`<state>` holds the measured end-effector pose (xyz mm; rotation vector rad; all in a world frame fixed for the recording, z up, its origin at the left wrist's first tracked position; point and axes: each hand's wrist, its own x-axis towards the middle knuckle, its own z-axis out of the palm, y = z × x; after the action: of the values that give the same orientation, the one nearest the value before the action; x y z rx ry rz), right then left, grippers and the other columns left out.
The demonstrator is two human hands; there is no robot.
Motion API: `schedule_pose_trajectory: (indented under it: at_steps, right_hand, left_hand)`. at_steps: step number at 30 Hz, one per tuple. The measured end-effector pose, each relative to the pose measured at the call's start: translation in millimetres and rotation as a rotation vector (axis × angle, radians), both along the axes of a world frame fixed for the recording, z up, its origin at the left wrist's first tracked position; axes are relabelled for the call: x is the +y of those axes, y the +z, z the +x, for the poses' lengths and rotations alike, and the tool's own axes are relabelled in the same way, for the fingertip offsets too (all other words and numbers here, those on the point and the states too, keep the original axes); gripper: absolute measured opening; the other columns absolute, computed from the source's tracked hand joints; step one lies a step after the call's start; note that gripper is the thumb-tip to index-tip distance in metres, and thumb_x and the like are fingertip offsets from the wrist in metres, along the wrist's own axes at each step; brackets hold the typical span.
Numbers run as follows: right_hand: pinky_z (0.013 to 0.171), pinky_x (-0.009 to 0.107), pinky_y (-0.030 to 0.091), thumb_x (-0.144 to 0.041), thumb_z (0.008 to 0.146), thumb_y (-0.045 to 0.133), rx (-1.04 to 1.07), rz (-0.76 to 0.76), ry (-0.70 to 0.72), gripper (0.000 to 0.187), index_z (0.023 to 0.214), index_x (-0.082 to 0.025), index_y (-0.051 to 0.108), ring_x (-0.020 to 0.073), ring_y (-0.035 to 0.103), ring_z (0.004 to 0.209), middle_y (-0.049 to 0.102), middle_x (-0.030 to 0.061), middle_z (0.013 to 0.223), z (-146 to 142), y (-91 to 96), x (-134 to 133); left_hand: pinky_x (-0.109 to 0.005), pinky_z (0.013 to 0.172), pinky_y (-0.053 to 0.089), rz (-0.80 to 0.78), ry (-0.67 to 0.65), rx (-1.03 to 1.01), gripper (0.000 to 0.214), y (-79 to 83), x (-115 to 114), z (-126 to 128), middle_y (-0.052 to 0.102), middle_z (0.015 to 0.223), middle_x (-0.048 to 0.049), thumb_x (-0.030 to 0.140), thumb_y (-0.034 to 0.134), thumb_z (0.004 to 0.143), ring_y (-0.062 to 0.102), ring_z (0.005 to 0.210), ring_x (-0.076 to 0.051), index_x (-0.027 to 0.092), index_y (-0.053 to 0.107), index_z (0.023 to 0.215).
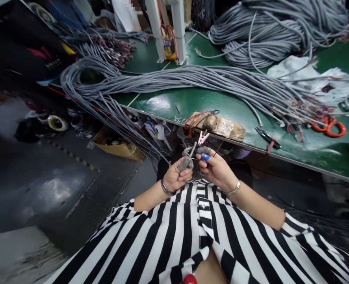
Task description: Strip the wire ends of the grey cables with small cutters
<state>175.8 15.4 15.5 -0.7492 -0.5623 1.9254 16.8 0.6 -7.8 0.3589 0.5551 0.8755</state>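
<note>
Fingers of the left hand pinch a grey cable end; the right hand curls just beside it, its exact hold too small to tell. Working this end seems the step in hand; the next move calls for fine fingertip control. Beyond, a grey cable bundle lies along the green tabletop.

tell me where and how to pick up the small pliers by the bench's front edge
Probably best to grip the pliers by both handles, coming from the bench's front edge: the handles splay toward that side, while the narrow tip points away, leftward.
</note>
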Motion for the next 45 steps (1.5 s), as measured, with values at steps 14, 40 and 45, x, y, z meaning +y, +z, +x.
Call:
schedule_pose_trajectory:
  at_steps: [14, 40, 45]
  right_hand:
    - [0.068, 0.029, 0.046, -0.038, 0.075, 0.066, -0.795, 0.529, -0.150, 0.019, 0.078, -0.020, 0.062, 0.0156, 0.054, 0.072, 0.062, 0.0016, 0.076, -6, -10.0, -4]
    - [0.067, 0.029, 0.047, -0.037, 0.076, 0.067, -0.674, 0.528, -0.163, 0.017, 0.079, -0.022, 0.060, 0.0146, 0.053, 0.071, 0.059, 0.0005, 0.077, -4, -6.8, -6]
    - [0.071, 0.029, 0.045, -0.030, 0.081, 0.060, -0.860, 0.754, -0.219, 0.008, 0.081, -0.022, 0.057, 0.0148, 0.053, 0.075, 0.057, 0.0017, 0.083, 0, -8.3, -5]
  left_hand:
    - [-0.017, 0.036, 0.014, 0.091, 0.065, 0.079, 0.028, -8.3, -6, 6, 0.038, 0.041, 0.0105, 0.026, 0.073, 0.069, 0.027, 0.029, -0.003, 0.019, 0.048, 0.078]
    - [-0.027, 0.086, 0.044, 0.681, 0.488, 0.942, 0.017, 16.2, 1, -1, 0.064, 0.086, -0.0058, 0.015, 0.076, 0.062, 0.057, 0.087, -0.018, 0.019, 0.072, 0.078]
    - [-0.027, 0.075, 0.046, 0.675, 0.367, 0.932, 0.008, 15.3, 3, -1, 0.066, 0.075, -0.0035, 0.021, 0.074, 0.068, 0.057, 0.073, -0.016, 0.018, 0.073, 0.075]
